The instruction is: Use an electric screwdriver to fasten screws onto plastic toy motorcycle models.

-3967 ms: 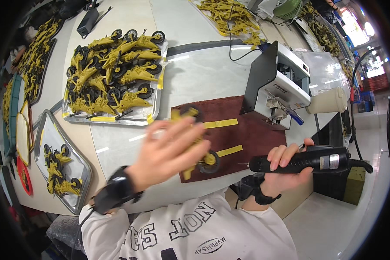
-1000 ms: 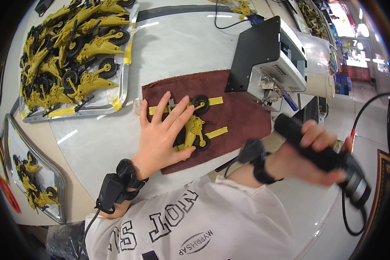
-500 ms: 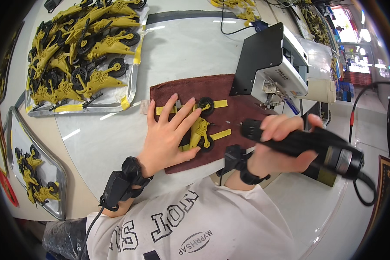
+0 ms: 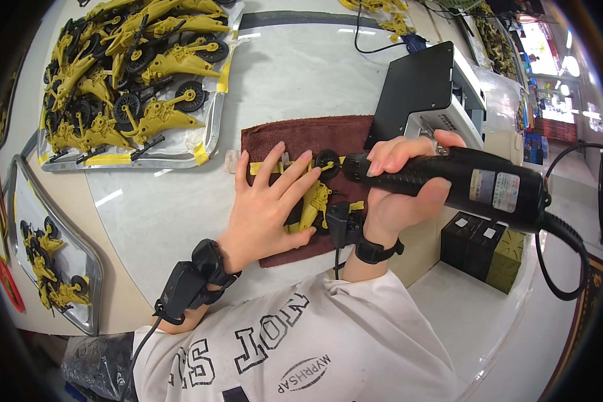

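My left hand (image 4: pixel 264 204) lies spread over a yellow plastic toy motorcycle body (image 4: pixel 315 202) with black wheels, pressing it against a maroon cloth (image 4: pixel 295 132). Its palm and fingers hide the left part of the toy. In my right hand (image 4: pixel 403 201) is a black corded electric screwdriver (image 4: pixel 465 181), the fingers wrapped round its barrel. The tool is held nearly level, its front end pointing left, close to the toy's upper wheel (image 4: pixel 327 161). Whether the tip touches the toy I cannot tell. Yellow tape strips run across the cloth beside the toy.
A metal tray (image 4: pixel 214 130) heaped with similar yellow toy motorcycles stands at the far left. Another tray (image 4: pixel 95 268), nearer, bears a few more. To the right of the cloth is a black-and-white boxy machine (image 4: pixel 412 84). The screwdriver's cable (image 4: pixel 566 295) loops at the right.
My right hand has brought the screwdriver leftward and up, closer to the toy and more level. My left hand keeps its hold-down pose on the toy; the whole view has shifted slightly.
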Tool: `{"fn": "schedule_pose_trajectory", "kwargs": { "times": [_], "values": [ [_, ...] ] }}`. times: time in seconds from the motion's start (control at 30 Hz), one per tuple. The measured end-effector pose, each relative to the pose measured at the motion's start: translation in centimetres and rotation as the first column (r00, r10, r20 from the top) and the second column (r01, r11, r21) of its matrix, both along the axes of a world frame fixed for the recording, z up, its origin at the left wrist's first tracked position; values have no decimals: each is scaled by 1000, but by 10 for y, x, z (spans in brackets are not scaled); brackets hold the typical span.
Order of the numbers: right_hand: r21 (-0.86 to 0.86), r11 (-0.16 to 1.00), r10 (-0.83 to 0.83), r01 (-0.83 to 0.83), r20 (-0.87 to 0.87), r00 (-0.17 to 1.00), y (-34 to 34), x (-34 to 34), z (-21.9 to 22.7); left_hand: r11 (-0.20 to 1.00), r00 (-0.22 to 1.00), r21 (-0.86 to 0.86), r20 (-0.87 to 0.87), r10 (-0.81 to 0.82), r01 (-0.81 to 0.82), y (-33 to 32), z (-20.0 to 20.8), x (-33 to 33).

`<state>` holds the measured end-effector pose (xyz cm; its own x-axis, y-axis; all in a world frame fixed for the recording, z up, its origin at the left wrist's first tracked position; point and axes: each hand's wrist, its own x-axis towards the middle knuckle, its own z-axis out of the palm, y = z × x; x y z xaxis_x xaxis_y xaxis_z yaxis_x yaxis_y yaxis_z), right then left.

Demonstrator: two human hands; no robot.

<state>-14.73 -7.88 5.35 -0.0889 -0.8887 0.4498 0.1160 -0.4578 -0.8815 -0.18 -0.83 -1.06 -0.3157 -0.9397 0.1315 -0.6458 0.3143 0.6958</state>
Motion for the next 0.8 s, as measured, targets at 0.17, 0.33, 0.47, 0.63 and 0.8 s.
{"fn": "schedule_pose_trajectory", "kwargs": {
  "times": [0.17,0.33,0.47,0.63,0.8],
  "values": [
    [0,987,161,-161,-22,987,-7,-3,-2,1000,1000,8,4,-2,2,-2,1,1],
    [24,982,191,-190,-59,980,-6,-1,-1,1000,997,15,72,-17,16,-2,2,-2],
    [44,973,227,-226,-22,974,-11,2,0,1000,995,-13,99,30,-29,-2,1,-4],
    [-412,910,-6,47,101,995,24,-38,56,1000,995,-15,96,11,-10,2,5,-8],
    [-289,877,-394,384,27,919,-2,-90,68,999,995,-44,101,23,-19,2,5,-7]
  ]
}}
